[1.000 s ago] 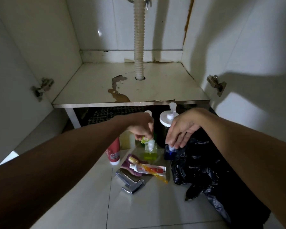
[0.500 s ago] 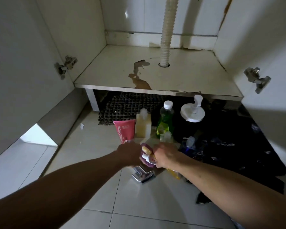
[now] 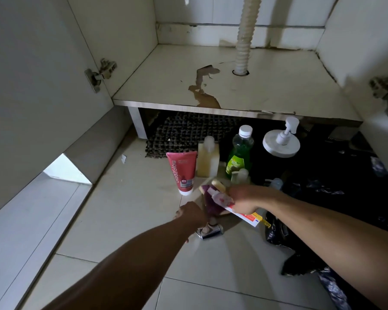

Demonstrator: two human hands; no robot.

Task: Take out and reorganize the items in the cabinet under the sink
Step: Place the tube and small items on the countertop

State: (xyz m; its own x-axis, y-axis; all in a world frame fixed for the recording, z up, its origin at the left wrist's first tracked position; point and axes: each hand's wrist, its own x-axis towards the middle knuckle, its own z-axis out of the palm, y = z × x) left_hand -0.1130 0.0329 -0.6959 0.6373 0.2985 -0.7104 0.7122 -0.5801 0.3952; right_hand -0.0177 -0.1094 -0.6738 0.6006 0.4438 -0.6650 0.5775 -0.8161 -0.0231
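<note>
Items from the cabinet stand on the tiled floor in front of it: a pink tube (image 3: 184, 173), a pale yellow bottle (image 3: 207, 159), a green soap bottle (image 3: 240, 153) and a white pump dispenser (image 3: 281, 142). My right hand (image 3: 244, 199) is shut on a white, red and yellow toothpaste tube (image 3: 251, 217), lifted a little over a purple item (image 3: 208, 198). My left hand (image 3: 193, 214) lies over a chrome metal fitting (image 3: 212, 231); its fingers are hidden. The cabinet floor (image 3: 267, 92) is bare, with peeled brown patches.
A corrugated drain hose (image 3: 244, 41) passes through the cabinet floor. A dark woven mat (image 3: 188, 130) lies under the cabinet. A crumpled black plastic bag (image 3: 323, 198) fills the floor on the right. Both doors stand open, with hinges at the left (image 3: 101, 71) and right (image 3: 385, 90).
Both hands have left the bottles and dropped to the small pile nearer me. The right hand has taken hold of the toothpaste tube; the left has moved onto the chrome fitting.
</note>
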